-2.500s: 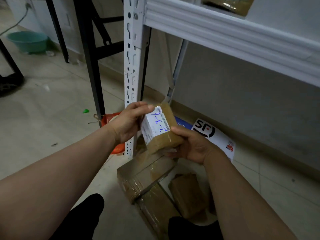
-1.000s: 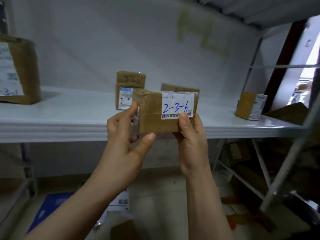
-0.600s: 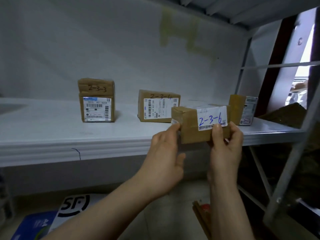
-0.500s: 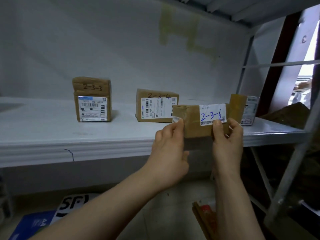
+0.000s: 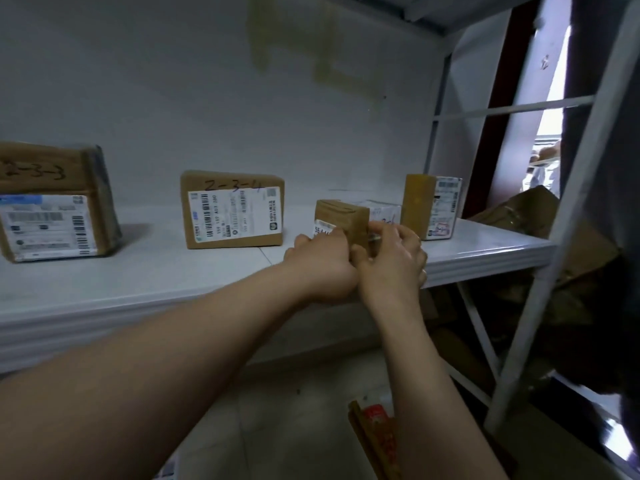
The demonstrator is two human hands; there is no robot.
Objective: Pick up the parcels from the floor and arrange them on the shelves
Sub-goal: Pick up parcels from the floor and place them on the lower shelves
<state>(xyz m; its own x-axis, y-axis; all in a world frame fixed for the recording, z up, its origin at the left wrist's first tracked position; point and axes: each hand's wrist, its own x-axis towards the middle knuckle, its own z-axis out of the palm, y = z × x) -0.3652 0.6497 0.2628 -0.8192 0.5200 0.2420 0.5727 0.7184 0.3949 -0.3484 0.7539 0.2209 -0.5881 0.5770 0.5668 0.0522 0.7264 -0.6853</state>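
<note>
A small brown parcel [image 5: 344, 216] with a white label sits low on the white shelf [image 5: 156, 271], between the parcel marked 2-3-4 [image 5: 232, 209] and an upright parcel [image 5: 431, 206] at the right. My left hand [image 5: 323, 261] grips its near left side. My right hand [image 5: 393, 258] holds its near right side, fingers curled against it. Whether the parcel's underside touches the shelf is hidden by my hands. A parcel marked 2-3-3 [image 5: 52, 202] stands at the far left.
The white wall lies close behind the parcels. A slanted grey rack post [image 5: 540, 271] rises at the right, with cardboard boxes [image 5: 526, 216] piled beyond it. Below the shelf, a brown and red packet [image 5: 374, 427] lies on the tiled floor.
Both hands carried the small parcel up from the floor, rightward along the shelf, then forward and down into the gap left of the upright parcel. It has turned, so its written label faces away.
</note>
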